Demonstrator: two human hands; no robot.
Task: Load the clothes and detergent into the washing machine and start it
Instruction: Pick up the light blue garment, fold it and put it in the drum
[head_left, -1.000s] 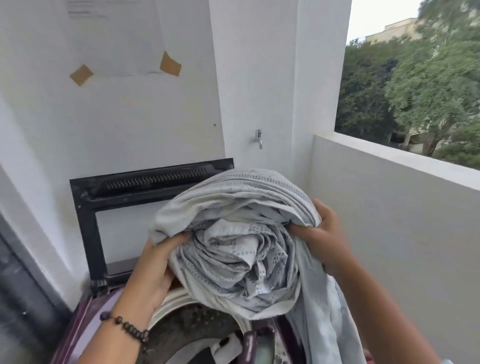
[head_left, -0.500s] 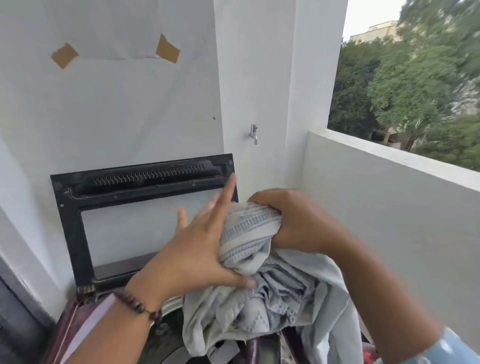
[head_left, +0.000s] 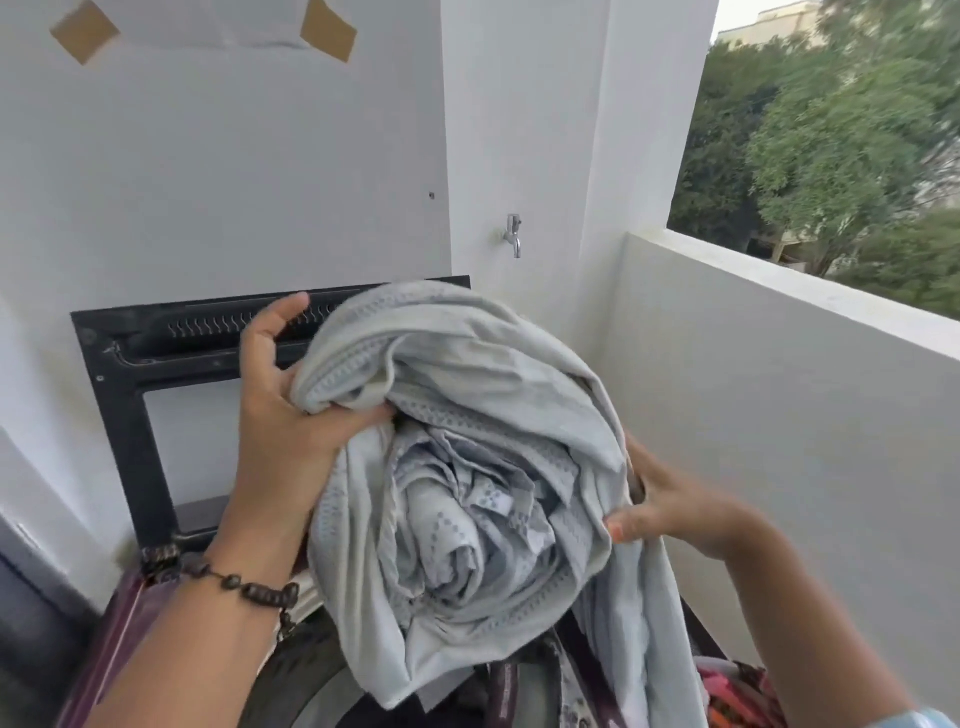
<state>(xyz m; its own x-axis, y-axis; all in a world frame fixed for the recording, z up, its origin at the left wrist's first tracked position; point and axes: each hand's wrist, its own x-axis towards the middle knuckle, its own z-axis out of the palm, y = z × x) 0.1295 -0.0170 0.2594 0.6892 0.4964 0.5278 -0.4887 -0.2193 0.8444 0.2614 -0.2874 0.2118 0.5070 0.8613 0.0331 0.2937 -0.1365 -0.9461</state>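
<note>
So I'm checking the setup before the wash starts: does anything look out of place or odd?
Nothing looks damaged or spilled. The grey patterned sheet is bunched in both hands, not yet in the drum, and a length hangs past the machine's right side.

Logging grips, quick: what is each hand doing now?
Left hand: grips the grey cloth at its upper fold.
Right hand: grips the cloth's right side.

I hold a pale grey patterned cloth (head_left: 467, 467), bundled in loose folds, above my maroon washing machine (head_left: 130, 613), whose black lid (head_left: 135, 364) stands upright.
</note>
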